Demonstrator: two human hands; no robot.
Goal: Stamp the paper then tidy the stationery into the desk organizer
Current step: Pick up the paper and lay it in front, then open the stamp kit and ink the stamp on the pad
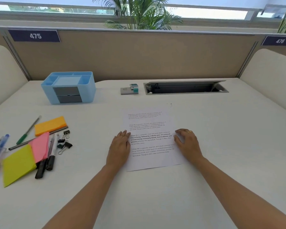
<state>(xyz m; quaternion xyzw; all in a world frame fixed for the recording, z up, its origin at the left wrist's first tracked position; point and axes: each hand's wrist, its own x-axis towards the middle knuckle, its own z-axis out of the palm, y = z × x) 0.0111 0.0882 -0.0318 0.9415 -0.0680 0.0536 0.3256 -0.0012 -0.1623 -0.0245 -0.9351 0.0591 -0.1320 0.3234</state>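
Entry: opening stage, nothing finished.

- Your left hand [120,146] is lying flat on the left edge of the paper [151,139], fingers straight and close together, gripping nothing.
- Your right hand [186,142] is resting at the paper's right edge, fingers loosely bent and a little spread, tips touching the sheet, also gripping nothing.
- Both hands are squaring or steadying the printed sheet, which is lying flat on the bench [221,129], directly in front of you.
- Stamping is reading as not yet done. No impression is showing among the paragraphs. A small dark speck is sitting just past the paper's far right corner, too small to identify.
- The stamp [133,88] is standing untouched beyond the paper's far edge, well apart from it, against a grey slab [125,90]. A cable hatch [185,87] is lying open beyond the paper, far right.
- Tidying is reading as not started. The blue desk organizer [68,86] is standing beyond the paper, far left, and nothing is showing above its rims.
- Left of the paper, the loose stationery is lying scattered:
  - binder clips [64,142], nearest the sheet;
  - markers [49,156];
  - orange pad [49,125], pink pad [40,146] and yellow-green pad [18,164];
  - a green pen [27,131];
  - blue pens [0,146], farthest out.

Judgement: you are facing the stamp first, then the whole pile.
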